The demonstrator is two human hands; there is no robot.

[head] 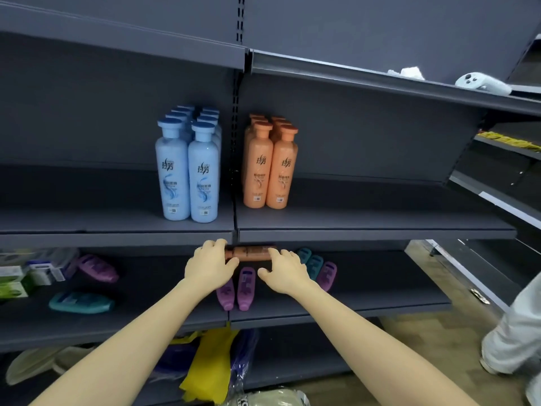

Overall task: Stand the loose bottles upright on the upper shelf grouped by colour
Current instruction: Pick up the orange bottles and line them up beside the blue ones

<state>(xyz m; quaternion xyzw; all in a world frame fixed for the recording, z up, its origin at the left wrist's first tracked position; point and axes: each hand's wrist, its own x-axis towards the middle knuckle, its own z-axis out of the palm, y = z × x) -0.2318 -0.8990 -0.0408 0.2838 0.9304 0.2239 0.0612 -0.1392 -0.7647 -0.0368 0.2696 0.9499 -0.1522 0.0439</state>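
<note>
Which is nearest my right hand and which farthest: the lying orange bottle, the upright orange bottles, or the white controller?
1. Lying orange bottle: held by the right hand, below the upper shelf.
2. Upright orange bottles: on that shelf, just above.
3. White controller: top shelf, far right.

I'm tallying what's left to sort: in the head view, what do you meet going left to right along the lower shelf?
Green and white cardboard boxes → purple plastic bottle lying flat → left hand → orange plastic bottle held sideways → right hand → another purple bottle lying flat.
</note>
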